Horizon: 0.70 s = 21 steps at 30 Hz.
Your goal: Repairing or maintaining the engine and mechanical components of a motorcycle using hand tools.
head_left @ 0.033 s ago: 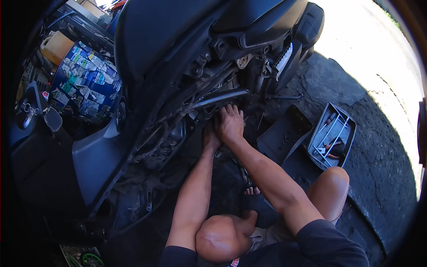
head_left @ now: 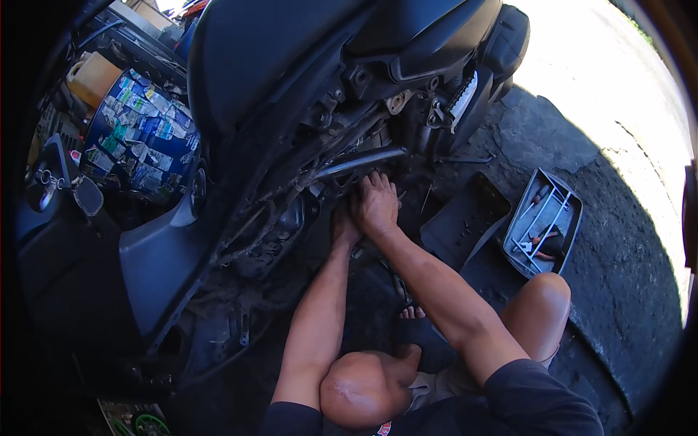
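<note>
My right hand (head_left: 376, 203) is curled against the underside of a black scooter (head_left: 270, 73), just below a metal tube (head_left: 360, 158). Its fingers are bent and whatever they grip is hidden. Right beside it and partly behind it is my left hand (head_left: 345, 221), with its fingers out of sight among the dark parts. The scooter's lower mechanism (head_left: 283, 221) is exposed to the left of both hands. A thin rod (head_left: 427, 196) stands out a little to their right.
Right of my hands lie a dark panel (head_left: 458, 225) and a grey tray (head_left: 574, 218) with screwdrivers, pliers and metal tools. A label-covered blue drum (head_left: 138, 134) and tan jerrycan (head_left: 94, 76) stand at left. My bent knee (head_left: 545, 298) and sandaled foot (head_left: 411, 312) are near the lower edge.
</note>
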### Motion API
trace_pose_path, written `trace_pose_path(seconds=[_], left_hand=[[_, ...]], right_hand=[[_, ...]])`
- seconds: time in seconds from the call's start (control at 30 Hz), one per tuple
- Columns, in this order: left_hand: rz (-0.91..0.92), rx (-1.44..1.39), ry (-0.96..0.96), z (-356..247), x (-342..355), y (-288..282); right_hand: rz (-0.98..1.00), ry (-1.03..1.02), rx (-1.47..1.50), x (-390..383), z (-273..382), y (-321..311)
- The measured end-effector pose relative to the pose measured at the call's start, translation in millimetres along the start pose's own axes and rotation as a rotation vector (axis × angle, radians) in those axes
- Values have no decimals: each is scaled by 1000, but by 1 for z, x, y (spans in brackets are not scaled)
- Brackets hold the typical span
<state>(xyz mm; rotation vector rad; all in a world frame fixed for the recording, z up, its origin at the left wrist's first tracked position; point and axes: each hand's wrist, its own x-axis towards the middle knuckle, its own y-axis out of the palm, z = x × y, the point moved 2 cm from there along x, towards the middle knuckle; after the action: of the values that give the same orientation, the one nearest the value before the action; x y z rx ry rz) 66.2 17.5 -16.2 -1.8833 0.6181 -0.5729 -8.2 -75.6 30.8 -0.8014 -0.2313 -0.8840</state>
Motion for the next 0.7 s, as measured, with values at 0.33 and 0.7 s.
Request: trace_pose_path(seconds=[0.33,0.7], left_hand=[[107,-279,-287,-1,-23,15],[145,-307,-316,-24,-15,-16]], right_hand=[[-199,409,1115,-10,-22,20],[-229,560,1070,6,-35,32]])
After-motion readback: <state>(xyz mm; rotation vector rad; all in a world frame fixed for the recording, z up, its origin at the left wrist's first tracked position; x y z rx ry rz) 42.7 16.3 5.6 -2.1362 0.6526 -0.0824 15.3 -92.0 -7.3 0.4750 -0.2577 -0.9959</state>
